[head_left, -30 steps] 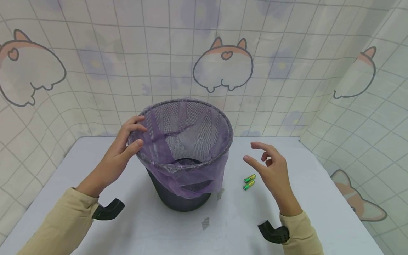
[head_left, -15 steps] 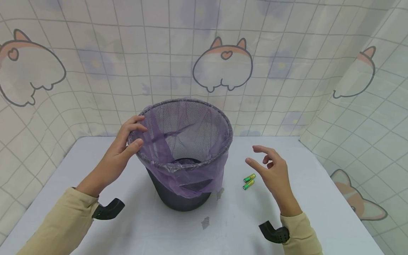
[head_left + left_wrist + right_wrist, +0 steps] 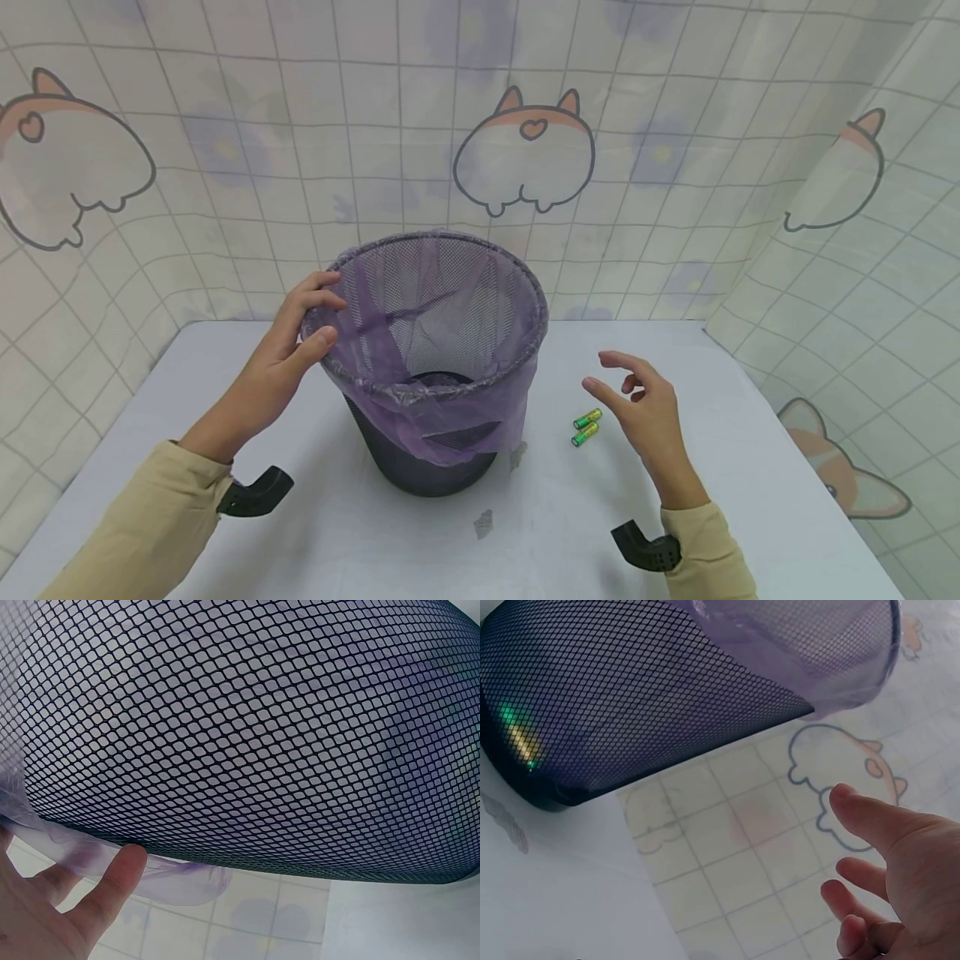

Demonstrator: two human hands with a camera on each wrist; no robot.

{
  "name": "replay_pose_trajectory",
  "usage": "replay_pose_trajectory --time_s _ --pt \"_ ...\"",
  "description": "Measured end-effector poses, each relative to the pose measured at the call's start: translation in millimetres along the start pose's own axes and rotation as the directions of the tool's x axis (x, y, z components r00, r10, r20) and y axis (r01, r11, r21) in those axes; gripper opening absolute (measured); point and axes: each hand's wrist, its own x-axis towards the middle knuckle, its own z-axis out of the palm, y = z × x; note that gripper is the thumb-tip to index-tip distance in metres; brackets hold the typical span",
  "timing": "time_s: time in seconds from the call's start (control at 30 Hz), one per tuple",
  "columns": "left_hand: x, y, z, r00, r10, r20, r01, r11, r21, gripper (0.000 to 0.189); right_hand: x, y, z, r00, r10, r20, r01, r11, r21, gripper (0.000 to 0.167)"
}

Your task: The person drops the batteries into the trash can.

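Centrally, the mesh bin (image 3: 435, 367) stands on the table (image 3: 750, 467), lined with a purple bag (image 3: 450, 421); left hand (image 3: 288, 358) grips its rim; right hand (image 3: 645, 408) hovers loose-fingered, empty, beside two batteries (image 3: 587, 427)

1 black mesh wastebasket (image 3: 438, 467) stands on 1 white table (image 3: 750, 467), lined with 1 purple plastic bag (image 3: 450, 417). 2 green batteries (image 3: 587, 426) lie side by side on the table. 2 hands are in view: 1 left hand (image 3: 281, 367) and 1 right hand (image 3: 645, 412). 2 small scuff marks (image 3: 483, 523) show on the tabletop. 2 black wrist mounts (image 3: 255, 493) sit at the cuffs.
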Motion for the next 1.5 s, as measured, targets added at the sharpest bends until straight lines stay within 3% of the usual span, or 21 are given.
replay_pose_trajectory --time_s 0.9,1.5 --pt "0.2 -0.8 -0.1 1.000 0.009 0.000 -0.009 1.000 -0.023 0.031 0.9 36 13 0.990 0.136 0.023 -0.134 0.989 -0.067 0.051" --pt "-0.1 0.0 -0.3 1.000 0.004 -0.001 -0.004 1.000 -0.016 0.031 -1.3 59 24 0.966 0.249 0.072 -0.238 0.962 -0.130 0.055"
